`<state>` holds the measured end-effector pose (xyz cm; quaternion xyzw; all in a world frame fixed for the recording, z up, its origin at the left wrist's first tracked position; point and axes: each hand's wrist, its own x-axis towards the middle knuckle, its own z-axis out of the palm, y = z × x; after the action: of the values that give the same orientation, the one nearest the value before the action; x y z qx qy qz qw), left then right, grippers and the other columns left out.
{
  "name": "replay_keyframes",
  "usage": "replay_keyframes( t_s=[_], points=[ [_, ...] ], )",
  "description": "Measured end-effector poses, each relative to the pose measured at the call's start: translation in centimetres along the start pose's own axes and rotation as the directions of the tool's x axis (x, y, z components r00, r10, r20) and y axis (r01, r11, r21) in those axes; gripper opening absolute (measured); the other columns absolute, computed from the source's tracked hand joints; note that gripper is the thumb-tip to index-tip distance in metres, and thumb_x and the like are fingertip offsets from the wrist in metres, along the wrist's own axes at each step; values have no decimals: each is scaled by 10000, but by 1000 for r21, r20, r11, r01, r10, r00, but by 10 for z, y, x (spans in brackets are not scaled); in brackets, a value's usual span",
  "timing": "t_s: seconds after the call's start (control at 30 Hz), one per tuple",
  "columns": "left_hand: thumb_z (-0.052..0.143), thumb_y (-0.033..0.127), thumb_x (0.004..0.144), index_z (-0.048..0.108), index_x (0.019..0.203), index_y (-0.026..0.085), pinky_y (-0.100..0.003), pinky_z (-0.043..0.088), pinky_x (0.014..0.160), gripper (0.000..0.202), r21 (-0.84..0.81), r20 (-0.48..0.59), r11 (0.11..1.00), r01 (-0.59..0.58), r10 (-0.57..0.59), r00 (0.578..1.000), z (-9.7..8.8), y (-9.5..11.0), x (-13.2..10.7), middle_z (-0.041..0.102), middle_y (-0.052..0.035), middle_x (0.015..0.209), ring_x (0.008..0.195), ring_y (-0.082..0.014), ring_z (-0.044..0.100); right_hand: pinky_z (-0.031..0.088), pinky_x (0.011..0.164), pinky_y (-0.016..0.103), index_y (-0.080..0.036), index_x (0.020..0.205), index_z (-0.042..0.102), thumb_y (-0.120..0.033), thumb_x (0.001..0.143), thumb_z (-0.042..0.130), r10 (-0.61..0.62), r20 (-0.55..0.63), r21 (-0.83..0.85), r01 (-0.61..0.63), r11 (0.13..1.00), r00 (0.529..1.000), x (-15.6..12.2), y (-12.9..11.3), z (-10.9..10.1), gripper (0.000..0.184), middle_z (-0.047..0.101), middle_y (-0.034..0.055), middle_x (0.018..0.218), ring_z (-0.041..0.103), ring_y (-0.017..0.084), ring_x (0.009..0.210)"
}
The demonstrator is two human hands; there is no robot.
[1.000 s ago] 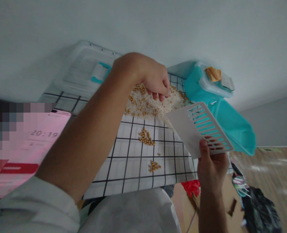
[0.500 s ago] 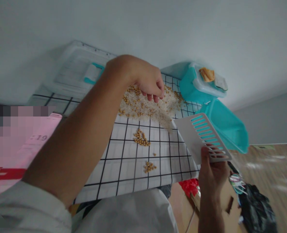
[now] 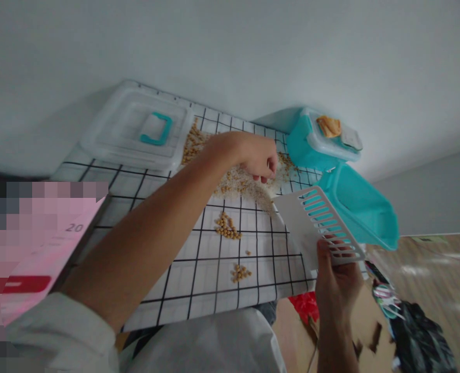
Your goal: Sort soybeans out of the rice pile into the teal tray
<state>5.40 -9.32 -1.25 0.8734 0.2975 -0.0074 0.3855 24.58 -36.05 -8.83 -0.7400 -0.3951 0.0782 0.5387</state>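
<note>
A spread pile of pale rice-like grains mixed with yellow soybeans lies on a checked cloth. Over its right part hangs my left hand, fingers curled closed; whatever may be inside them is hidden. My right hand grips a white slotted plastic plate, thumb on top, fingers beneath. The plate is tilted, and its far left corner is at the near edge of the pile. Two small heaps of soybeans, a farther heap and a nearer one, sit on the cloth in front.
Behind the right side stands a lidded turquoise box with a brown piece on its lid. An open turquoise bin is beside it. A clear lid with a turquoise handle lies back left. A pink screen is at the left edge.
My left hand has moved right and nearer over the pile, with its fingers still curled. The white plate has shifted slightly left. The number on the pink screen went from 19 to 20.
</note>
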Motion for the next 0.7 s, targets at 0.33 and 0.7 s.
replay_keyframes(
  t_s=[0.33,0.7],
  points=[
    [580,372,937,747,954,129,-244,441,590,296,-146,-312,912,-383,325,893,16,31,10,753,-59,768,630,-132,657,555,860,368,-195,987,742,-409,851,750,22,128,-7,-21,1000,992,-8,1,-12,253,768,82,1011,720,231,965],
    [472,532,987,719,983,170,-263,495,684,438,-208,-102,939,-273,257,961,30,49,11,769,-63,879,755,-160,693,563,880,361,-211,1021,749,-410,870,721,3,157,72,-15,997,988,2,7,-22,251,784,74,1049,728,242,1012]
  ],
)
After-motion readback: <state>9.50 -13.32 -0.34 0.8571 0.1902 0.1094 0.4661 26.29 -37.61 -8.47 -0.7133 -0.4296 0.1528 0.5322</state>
